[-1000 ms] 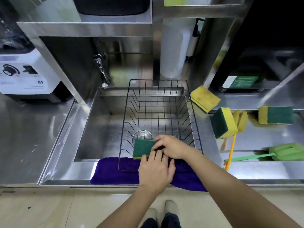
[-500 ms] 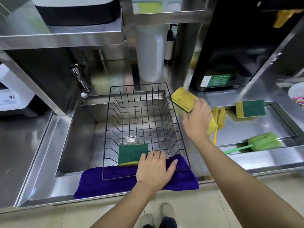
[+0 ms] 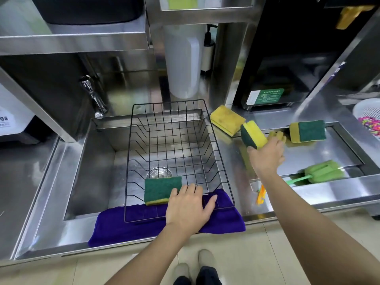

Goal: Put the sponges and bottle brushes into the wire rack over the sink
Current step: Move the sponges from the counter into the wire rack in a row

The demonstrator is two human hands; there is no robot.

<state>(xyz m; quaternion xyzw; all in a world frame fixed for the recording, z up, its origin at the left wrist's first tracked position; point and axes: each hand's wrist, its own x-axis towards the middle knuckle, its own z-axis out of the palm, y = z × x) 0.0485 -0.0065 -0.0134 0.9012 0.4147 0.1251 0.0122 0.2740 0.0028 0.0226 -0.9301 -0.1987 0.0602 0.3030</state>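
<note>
A black wire rack (image 3: 213,138) spans the sink (image 3: 96,161), its near edge on a purple cloth (image 3: 115,225). One green-topped sponge (image 3: 161,189) lies in the rack's near part. My left hand (image 3: 188,208) rests flat on the rack's front edge, fingers spread, touching that sponge. My right hand (image 3: 267,154) grips a yellow and green sponge (image 3: 253,134) held up right of the rack. A yellow sponge (image 3: 226,119) and a green-topped sponge (image 3: 307,131) lie on the counter. A green bottle brush (image 3: 320,171) lies in the recessed tray. An orange-handled brush (image 3: 261,195) is mostly hidden by my right arm.
A tap (image 3: 93,98) juts from the left wall over the sink. A white jug (image 3: 183,62) and pump bottle (image 3: 207,52) stand behind the rack. A black appliance (image 3: 287,58) sits at the back right. A white colander (image 3: 370,116) with coloured bits stands at the far right.
My right hand left the sponge in the rack, reached right to the counter, and closed on the yellow and green sponge, lifting it. My left hand stayed on the rack's front edge.
</note>
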